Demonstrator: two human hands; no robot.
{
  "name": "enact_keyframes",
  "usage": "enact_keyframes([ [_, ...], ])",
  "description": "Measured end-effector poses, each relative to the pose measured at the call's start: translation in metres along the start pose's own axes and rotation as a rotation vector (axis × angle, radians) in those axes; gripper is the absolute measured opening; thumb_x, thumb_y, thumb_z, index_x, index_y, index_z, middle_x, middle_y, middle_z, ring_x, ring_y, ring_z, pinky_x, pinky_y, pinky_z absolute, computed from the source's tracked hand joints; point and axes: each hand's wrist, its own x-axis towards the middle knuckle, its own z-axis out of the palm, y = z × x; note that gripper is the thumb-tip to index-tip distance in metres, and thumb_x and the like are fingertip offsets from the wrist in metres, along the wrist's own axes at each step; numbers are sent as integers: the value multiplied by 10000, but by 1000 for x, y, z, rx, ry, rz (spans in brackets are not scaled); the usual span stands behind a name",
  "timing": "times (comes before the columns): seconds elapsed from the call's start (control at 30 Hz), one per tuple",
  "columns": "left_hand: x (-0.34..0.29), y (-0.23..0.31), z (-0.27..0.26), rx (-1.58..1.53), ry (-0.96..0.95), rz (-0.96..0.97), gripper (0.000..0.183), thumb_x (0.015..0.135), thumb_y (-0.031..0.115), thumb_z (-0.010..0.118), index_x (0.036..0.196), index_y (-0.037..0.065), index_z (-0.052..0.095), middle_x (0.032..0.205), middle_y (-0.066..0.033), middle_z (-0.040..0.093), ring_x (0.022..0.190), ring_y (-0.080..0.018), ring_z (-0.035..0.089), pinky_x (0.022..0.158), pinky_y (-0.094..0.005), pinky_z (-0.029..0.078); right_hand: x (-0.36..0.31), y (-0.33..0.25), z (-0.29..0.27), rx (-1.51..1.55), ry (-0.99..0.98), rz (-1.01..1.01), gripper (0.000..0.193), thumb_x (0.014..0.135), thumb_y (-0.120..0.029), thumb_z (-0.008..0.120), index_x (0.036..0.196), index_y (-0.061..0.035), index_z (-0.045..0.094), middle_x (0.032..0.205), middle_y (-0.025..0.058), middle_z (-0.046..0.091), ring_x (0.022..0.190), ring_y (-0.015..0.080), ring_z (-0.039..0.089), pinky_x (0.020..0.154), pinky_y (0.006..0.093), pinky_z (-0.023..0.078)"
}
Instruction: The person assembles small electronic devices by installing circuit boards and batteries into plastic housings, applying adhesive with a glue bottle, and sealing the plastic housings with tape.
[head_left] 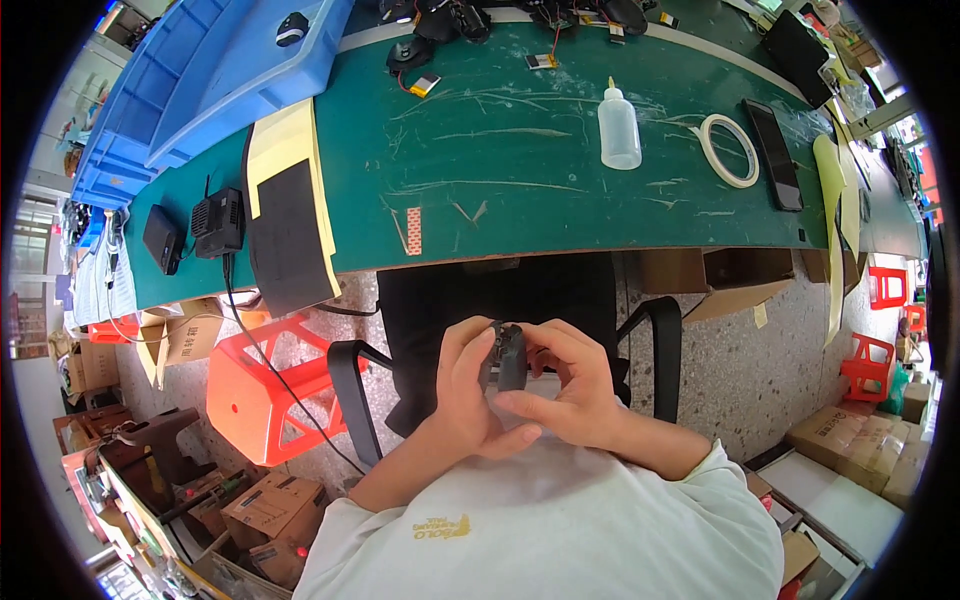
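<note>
Close to my chest, below the bench's near edge, both my hands are closed round a small dark grey plastic part (512, 366). Its exact kind I cannot make out; its upper end looks uneven, with some small detail. My left hand (465, 392) grips its left side, fingers curled over the far edge. From the other side my right hand (572, 385) holds it, fingertips at the upper right and thumb by the lower end. My fingers and palms hide much of the part.
The green bench (450, 170) bears a squeeze bottle (620, 130), tape roll (728, 150), phone (772, 155), small batteries (425, 85), blue trays (235, 80) and black boxes (217, 222). A red stool (250, 390) stands left; a black chair's armrests (665, 360) flank me.
</note>
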Motion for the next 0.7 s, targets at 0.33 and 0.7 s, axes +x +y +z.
enact_keyframes([
  [0.33, 12, 2, -8, -23, -135, -16, 952, 624, 288, 827, 1392, 10, 337, 1177, -244, 480, 1004, -357, 518, 745, -416, 483, 9, -5, -8, -236, -15, -99, 559, 664, -177, 836, 1146, 29, 639, 861, 84, 675, 692, 127, 629, 549, 236, 494],
  [0.7, 5, 15, -2, 165, -141, -202, 740, 667, 168, 749, 1309, -36, 444, 1204, -265, 485, 1052, -434, 520, 898, -475, 472, -2, -5, 1, -46, 117, 138, 469, 657, -120, 858, 1029, 58, 635, 823, 61, 665, 692, 78, 608, 605, 235, 516],
])
